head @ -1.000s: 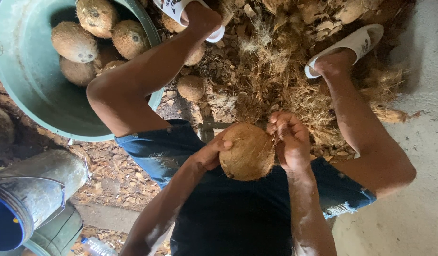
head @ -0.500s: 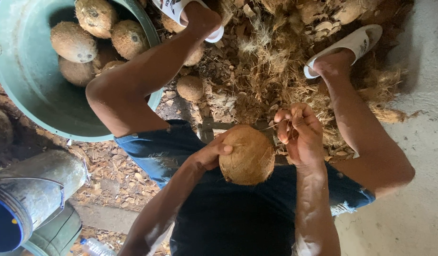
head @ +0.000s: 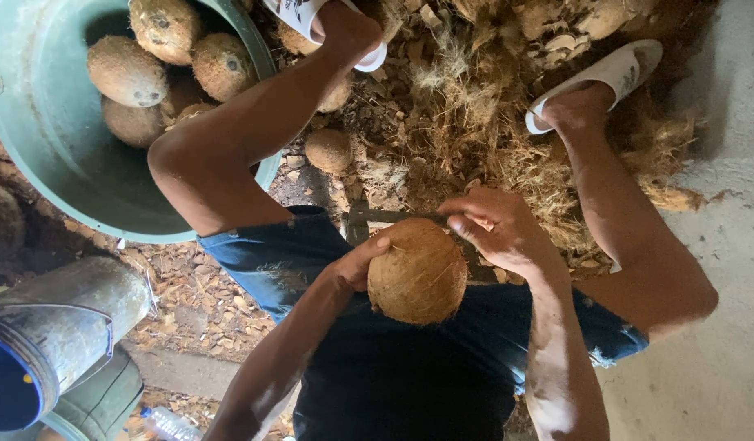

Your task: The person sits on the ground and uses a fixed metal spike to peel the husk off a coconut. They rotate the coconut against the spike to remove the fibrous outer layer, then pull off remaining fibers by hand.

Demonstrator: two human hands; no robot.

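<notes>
**Husked coconut held at the lap, fibre pinched at its top**

The left hand [head: 356,265] cups the side of a brown, husked coconut [head: 418,272], its fingers wrapped against the shell and clamped on it. The coconut sits in front of the person's dark shirt, between the knees, just above the denim shorts [head: 271,257]. The right hand [head: 499,229] is at the coconut's upper right edge, thumb and fingers drawn together in a pinch; what they grip is too small to tell. A dark metal tool [head: 377,219] lies just behind the coconut, partly hidden by it. Beyond the hands spreads a heap of coconut husk fibre [head: 467,106], with a white sandal [head: 605,77] on each foot at its edges. A small husked coconut [head: 328,149] lies on the ground beside the green tub [head: 42,155], which holds several more coconuts [head: 128,69]. A grey metal bucket [head: 62,327] stands at the lower left.
</notes>
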